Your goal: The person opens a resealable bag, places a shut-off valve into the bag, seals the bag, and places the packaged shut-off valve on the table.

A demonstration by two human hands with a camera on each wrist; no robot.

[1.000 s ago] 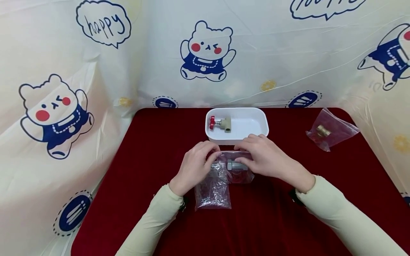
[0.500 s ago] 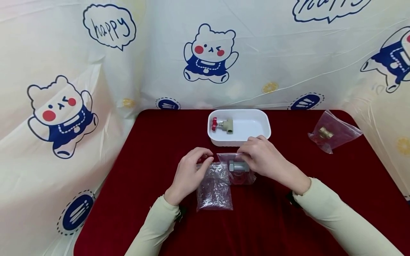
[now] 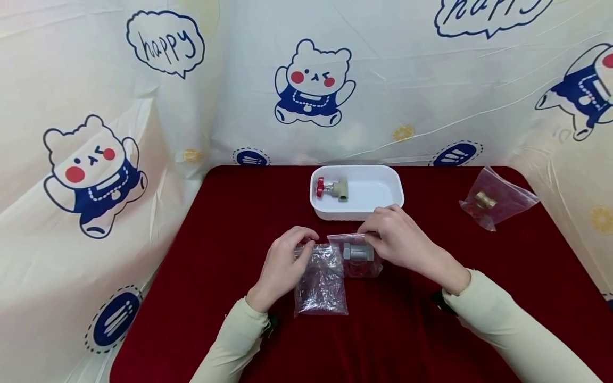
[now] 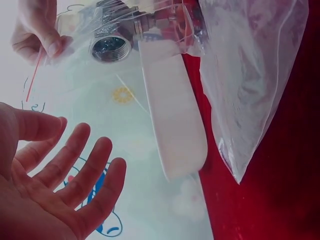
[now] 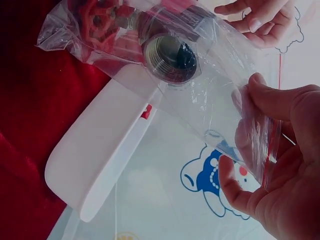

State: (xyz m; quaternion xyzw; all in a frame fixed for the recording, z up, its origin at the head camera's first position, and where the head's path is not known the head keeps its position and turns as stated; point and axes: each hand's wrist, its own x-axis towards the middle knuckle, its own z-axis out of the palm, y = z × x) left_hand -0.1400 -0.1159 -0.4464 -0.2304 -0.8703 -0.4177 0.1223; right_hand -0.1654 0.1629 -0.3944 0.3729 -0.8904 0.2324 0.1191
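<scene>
In the head view, my right hand point(image 3: 402, 239) pinches the top edge of a clear zip bag point(image 3: 354, 270) with a grey hex-ended metal fitting point(image 3: 358, 252) inside. In the right wrist view the fitting's threaded opening point(image 5: 172, 59) and a red handwheel point(image 5: 98, 22) show through the plastic. My left hand point(image 3: 282, 263) is at the upper left of a second, crinkled clear bag point(image 3: 321, 292), whose contents I cannot tell. Its fingers look relaxed and slightly bent in the left wrist view, with nothing in the palm point(image 4: 50, 200).
Behind the hands stands a white tray point(image 3: 375, 194) holding a green valve with a red handle point(image 3: 339, 189). A zip bag point(image 3: 507, 205) with a brass fitting point(image 3: 485, 200) lies at the right back. A printed curtain point(image 3: 383, 80) surrounds the red tabletop point(image 3: 220, 223).
My left hand has let go of the fitting's bag and moved a little left and down. My right hand has closed its fingers on the bag's top edge, and more of the fitting shows.
</scene>
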